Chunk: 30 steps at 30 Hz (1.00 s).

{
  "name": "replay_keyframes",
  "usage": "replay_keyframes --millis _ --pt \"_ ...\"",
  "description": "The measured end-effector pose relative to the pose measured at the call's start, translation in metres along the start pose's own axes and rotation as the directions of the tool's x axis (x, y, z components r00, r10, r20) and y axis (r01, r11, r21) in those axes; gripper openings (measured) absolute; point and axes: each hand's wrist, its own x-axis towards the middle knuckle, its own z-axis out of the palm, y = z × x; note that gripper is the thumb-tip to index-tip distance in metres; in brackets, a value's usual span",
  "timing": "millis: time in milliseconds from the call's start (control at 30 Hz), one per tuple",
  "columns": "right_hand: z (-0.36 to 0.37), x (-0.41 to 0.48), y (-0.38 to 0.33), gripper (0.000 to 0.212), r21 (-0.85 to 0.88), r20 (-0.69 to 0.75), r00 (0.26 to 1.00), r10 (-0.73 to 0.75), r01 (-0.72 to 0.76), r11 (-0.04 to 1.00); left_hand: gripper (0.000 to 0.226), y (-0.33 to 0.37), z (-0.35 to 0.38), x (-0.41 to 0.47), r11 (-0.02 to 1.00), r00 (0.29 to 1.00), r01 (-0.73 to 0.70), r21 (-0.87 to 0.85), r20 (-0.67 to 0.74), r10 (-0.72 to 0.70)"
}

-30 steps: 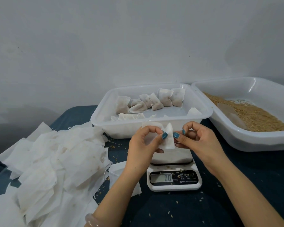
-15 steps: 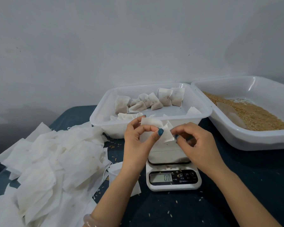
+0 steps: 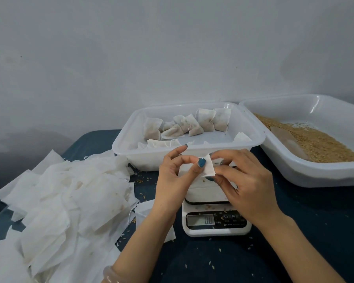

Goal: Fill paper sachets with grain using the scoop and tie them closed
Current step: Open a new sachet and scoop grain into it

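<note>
Sachet [image 3: 207, 167] — pinched between left hand [image 3: 175, 176] and right hand [image 3: 243, 180], lowered nearer scale [image 3: 216, 221]; still empty, mouth being opened — filling pending.

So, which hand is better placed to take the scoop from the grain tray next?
The right hand, probably. The scoop lies in the grain tray on the right side. The left hand can keep the sachet above the scale.

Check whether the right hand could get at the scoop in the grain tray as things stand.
Probably not right away: the right hand and left hand both pinch a sachet. The path to the scoop on the grain looks open once the grip lets go.
</note>
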Motion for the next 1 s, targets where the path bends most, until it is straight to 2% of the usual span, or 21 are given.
replay_keyframes --millis 167,300,433,500,567,633,700,767,833,900,1000 --pt "0.001 -0.002 0.0 0.02 -0.02 0.014 0.999 -0.047 0.047 0.999 0.008 -0.001 0.0 0.001 1.0 1.0 0.005 -0.015 0.008 -0.005" --pt "0.004 -0.005 -0.001 0.02 0.128 0.075 0.997 0.021 -0.031 0.991 0.02 -0.007 -0.001 0.004 1.0 0.999 -0.018 0.013 0.044 0.017" --pt "0.003 -0.004 0.001 0.02 0.209 0.093 0.99 0.104 -0.121 0.97 0.028 -0.009 -0.003 0.004 0.995 0.977 -0.102 -0.004 0.186 0.101" --pt "0.003 -0.005 0.003 0.018 0.196 0.09 0.991 0.1 -0.116 0.974 0.04 -0.01 -0.008 0.003 0.986 0.934 -0.153 0.064 0.335 0.123" --pt "0.003 -0.005 0.004 0.015 0.207 0.084 0.991 0.105 -0.121 0.971 0.062 -0.012 -0.011 0.002 0.956 0.87 -0.198 0.215 0.488 0.07" --pt "0.002 -0.003 0.004 0.016 0.231 0.079 0.992 0.102 -0.118 0.966 0.081 -0.013 -0.011 0.0 0.89 0.843 -0.261 0.374 0.537 0.022" --pt "0.001 -0.003 0.004 0.016 0.232 0.072 0.995 0.075 -0.09 0.968 0.076 -0.013 -0.009 -0.001 0.861 0.857 -0.277 0.427 0.515 0.021" --pt "0.0 -0.002 0.002 0.015 0.23 0.071 0.996 0.061 -0.076 0.97 0.059 -0.014 -0.009 0.0 0.882 0.877 -0.253 0.399 0.479 0.035" --pt "-0.001 -0.001 -0.001 0.029 0.229 0.087 0.99 0.108 -0.126 0.965 0.047 -0.014 -0.012 0.002 0.888 0.889 -0.246 0.389 0.455 0.047" --pt "-0.002 0.0 -0.004 0.044 0.218 0.101 0.985 0.141 -0.16 0.963 0.044 -0.013 -0.015 0.004 0.872 0.892 -0.261 0.413 0.449 0.054" --pt "-0.002 -0.001 -0.004 0.025 0.174 0.088 0.994 0.071 -0.086 0.981 0.034 -0.014 -0.014 0.005 0.859 0.892 -0.277 0.432 0.448 0.063"
